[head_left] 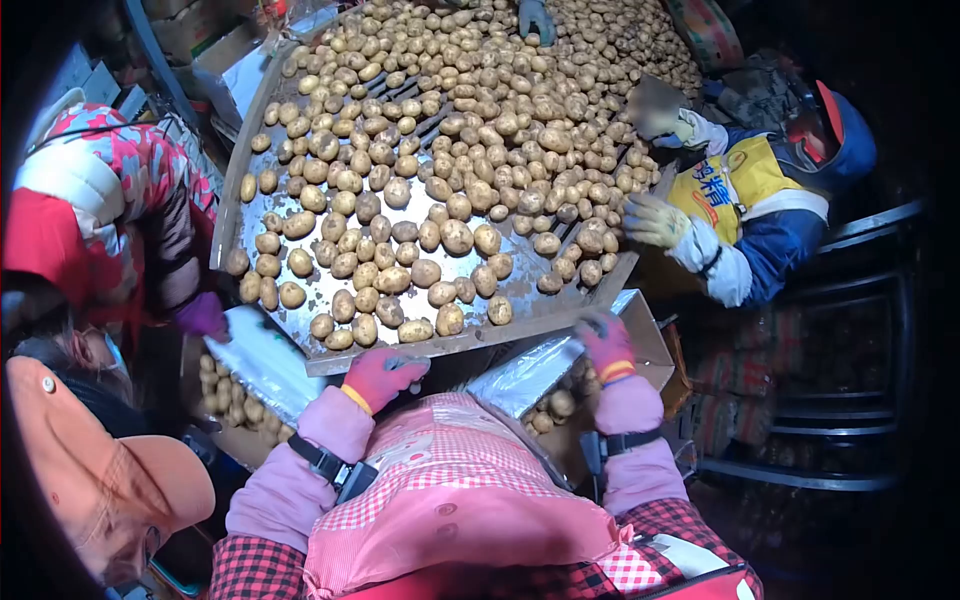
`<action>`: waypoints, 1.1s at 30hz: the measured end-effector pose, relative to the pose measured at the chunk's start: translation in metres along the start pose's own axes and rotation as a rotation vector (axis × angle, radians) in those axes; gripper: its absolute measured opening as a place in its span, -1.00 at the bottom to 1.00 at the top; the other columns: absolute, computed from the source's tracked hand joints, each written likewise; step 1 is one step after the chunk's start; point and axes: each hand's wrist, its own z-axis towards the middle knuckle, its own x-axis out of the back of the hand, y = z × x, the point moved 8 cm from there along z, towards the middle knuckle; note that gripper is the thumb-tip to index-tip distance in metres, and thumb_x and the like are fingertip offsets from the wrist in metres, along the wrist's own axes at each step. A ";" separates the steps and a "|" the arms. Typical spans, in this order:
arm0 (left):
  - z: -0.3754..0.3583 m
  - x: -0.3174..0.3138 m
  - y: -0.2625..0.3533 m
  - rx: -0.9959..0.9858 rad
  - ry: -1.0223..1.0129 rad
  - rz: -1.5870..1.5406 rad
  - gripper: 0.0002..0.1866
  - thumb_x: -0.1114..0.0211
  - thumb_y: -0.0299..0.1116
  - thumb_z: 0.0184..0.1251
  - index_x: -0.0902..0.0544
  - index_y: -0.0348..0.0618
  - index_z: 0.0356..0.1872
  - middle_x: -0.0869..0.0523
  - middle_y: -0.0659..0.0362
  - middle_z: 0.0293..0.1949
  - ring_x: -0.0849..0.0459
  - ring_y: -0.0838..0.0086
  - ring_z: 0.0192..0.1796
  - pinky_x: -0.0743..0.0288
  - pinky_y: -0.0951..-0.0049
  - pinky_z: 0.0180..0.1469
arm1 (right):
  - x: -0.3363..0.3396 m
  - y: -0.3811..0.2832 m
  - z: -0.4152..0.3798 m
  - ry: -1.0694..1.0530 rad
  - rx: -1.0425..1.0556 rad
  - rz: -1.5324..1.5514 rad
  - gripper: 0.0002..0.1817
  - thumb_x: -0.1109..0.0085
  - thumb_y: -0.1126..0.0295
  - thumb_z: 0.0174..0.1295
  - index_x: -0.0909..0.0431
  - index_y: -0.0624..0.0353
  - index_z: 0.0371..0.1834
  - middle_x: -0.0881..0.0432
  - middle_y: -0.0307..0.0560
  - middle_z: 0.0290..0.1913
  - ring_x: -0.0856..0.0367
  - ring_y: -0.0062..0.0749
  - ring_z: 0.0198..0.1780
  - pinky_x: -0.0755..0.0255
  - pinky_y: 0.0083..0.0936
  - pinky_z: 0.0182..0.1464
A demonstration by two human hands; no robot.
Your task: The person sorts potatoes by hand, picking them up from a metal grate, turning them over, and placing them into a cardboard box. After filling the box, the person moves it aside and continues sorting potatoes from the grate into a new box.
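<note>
Potatoes [395, 278] cover a metal sorting table [255, 208] in front of me. My left hand [385, 376], in a pink glove with grey fingertips, is at the table's near edge. Its fingers are curled together, and whatever they may hold is hidden. My right hand [606, 345], in a similar glove with a yellow cuff band, is at the table's front right corner, beside a cardboard box [645, 345] with a silvery liner [525, 380]. Motion smears its fingers. Potatoes [555, 408] lie in that box, below my hand.
Opposite on the right, a person [765, 190] in a yellow bib reaches over the table with gloved hands. Another gloved hand [537, 22] is at the far end. Two people [110, 200] stand at left, near a lined box of potatoes [235, 400]. Metal racks [810, 475] stand at right.
</note>
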 end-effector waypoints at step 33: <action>0.013 -0.049 0.033 -0.082 -0.220 -0.023 -0.71 -0.19 -0.34 0.38 -0.65 -0.25 0.03 -0.72 0.19 -0.11 -0.64 0.57 -0.12 -0.51 0.53 0.00 | -0.014 -0.123 -0.031 -0.542 0.110 1.909 -0.05 -0.22 -0.29 0.08 -0.27 0.23 0.36 -0.37 0.15 0.33 -0.40 0.03 0.32 -0.35 0.15 0.28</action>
